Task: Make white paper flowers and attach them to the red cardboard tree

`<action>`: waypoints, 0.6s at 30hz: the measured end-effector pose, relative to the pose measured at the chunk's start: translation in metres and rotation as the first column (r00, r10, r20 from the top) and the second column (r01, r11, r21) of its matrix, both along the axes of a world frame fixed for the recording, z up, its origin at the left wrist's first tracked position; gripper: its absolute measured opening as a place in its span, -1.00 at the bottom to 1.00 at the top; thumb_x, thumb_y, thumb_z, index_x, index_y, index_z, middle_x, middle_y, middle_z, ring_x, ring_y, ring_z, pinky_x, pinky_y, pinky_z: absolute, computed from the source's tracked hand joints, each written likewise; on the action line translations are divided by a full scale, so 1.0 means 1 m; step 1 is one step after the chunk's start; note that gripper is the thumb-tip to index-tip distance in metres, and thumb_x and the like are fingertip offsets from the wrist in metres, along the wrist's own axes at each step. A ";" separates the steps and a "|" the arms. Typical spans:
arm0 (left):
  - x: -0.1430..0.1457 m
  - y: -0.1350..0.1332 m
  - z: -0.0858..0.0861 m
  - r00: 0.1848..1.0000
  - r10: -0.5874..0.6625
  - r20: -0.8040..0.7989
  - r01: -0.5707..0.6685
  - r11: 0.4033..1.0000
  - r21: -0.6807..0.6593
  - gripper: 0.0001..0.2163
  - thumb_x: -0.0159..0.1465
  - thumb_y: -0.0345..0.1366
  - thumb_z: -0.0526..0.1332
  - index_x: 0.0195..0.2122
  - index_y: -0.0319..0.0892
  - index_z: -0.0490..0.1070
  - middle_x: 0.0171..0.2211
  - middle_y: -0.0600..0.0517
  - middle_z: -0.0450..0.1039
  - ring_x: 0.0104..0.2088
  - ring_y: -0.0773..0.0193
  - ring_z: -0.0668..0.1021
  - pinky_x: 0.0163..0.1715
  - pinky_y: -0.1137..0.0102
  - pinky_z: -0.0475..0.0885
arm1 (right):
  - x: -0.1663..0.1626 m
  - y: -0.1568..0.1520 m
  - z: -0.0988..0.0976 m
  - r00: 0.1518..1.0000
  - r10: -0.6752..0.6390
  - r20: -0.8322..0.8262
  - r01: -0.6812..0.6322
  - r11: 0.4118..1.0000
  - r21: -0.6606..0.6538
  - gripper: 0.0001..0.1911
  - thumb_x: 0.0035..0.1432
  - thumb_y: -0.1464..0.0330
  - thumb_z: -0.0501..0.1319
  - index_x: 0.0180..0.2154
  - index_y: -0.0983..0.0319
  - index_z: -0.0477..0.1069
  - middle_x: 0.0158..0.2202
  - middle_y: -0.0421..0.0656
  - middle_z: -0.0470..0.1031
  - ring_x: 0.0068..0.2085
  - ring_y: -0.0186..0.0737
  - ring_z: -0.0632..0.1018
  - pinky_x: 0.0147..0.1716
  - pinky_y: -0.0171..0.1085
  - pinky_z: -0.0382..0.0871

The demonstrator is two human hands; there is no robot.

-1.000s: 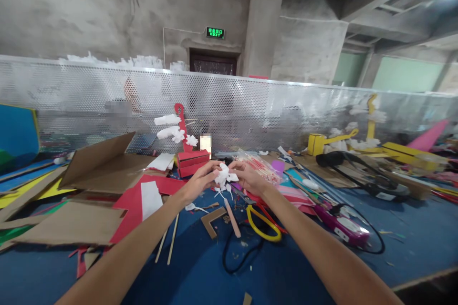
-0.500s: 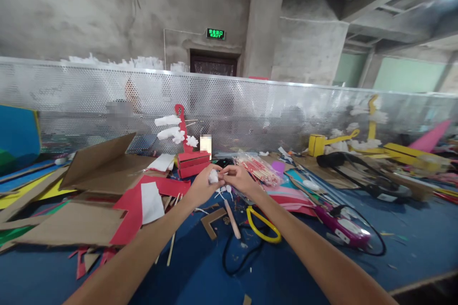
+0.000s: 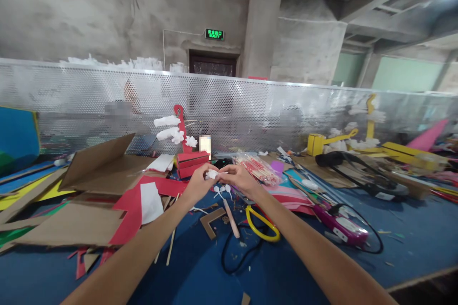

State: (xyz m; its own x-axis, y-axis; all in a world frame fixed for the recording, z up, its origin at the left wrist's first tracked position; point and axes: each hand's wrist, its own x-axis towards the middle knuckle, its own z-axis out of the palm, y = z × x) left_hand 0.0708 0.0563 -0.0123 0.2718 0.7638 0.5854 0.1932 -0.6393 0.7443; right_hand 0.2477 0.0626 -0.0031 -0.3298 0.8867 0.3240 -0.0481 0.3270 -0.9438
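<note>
My left hand (image 3: 197,182) and my right hand (image 3: 238,178) meet above the blue table (image 3: 200,271), both pinched on a small wad of white tissue (image 3: 213,174) held between them. A thin stick seems to pass through the wad toward my right fingers. Just behind the hands stands a red cardboard model (image 3: 189,152) with white tissue tufts on thin sticks. Small white paper bits (image 3: 222,191) lie on the table under the hands.
Yellow-handled scissors (image 3: 260,225), a pink stick (image 3: 231,218), a cardboard corner piece (image 3: 212,219) and a black cable (image 3: 236,255) lie near. A bag of skewers (image 3: 256,167) sits right of my hands, a purple glue gun (image 3: 341,227) farther right. Cardboard sheets (image 3: 96,167) and red paper (image 3: 134,202) are piled left. A perforated metal screen (image 3: 250,109) backs the table.
The loose, fluffy tissue has been squeezed into a small tight wad between my fingers. Both hands stayed in nearly the same place, shifting slightly left.
</note>
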 end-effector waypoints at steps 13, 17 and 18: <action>-0.001 0.006 -0.036 0.876 0.069 -0.478 -0.075 0.997 0.005 -0.56 0.18 -0.36 0.17 0.10 -0.16 0.21 -0.06 -0.13 0.44 -0.16 0.13 0.54 -0.16 0.29 0.42 | 0.017 0.004 0.013 0.970 -0.242 -0.001 0.242 0.967 0.078 -0.77 -0.13 0.30 0.37 -0.39 0.29 0.50 -0.50 -0.17 0.53 -0.45 -0.29 0.54 -0.41 -0.35 0.40; 0.001 0.000 -0.040 0.813 0.082 -0.577 -0.046 0.996 0.078 -0.64 0.17 -0.40 0.15 0.02 -0.05 0.36 -0.06 -0.04 0.49 -0.04 0.04 0.48 -0.03 0.23 0.33 | 0.018 0.006 0.011 0.982 -0.187 0.002 0.187 0.980 0.066 -0.77 -0.14 0.32 0.37 -0.37 0.29 0.50 -0.44 -0.14 0.56 -0.40 -0.26 0.56 -0.34 -0.31 0.42; 0.002 -0.001 -0.039 0.796 0.096 -0.597 -0.046 0.994 0.099 -0.65 0.18 -0.40 0.14 0.00 -0.05 0.39 -0.04 -0.04 0.48 -0.02 0.03 0.47 -0.02 0.23 0.31 | 0.018 0.006 0.010 0.985 -0.170 0.005 0.169 0.984 0.063 -0.76 -0.14 0.32 0.37 -0.37 0.29 0.50 -0.43 -0.13 0.56 -0.39 -0.26 0.56 -0.32 -0.29 0.43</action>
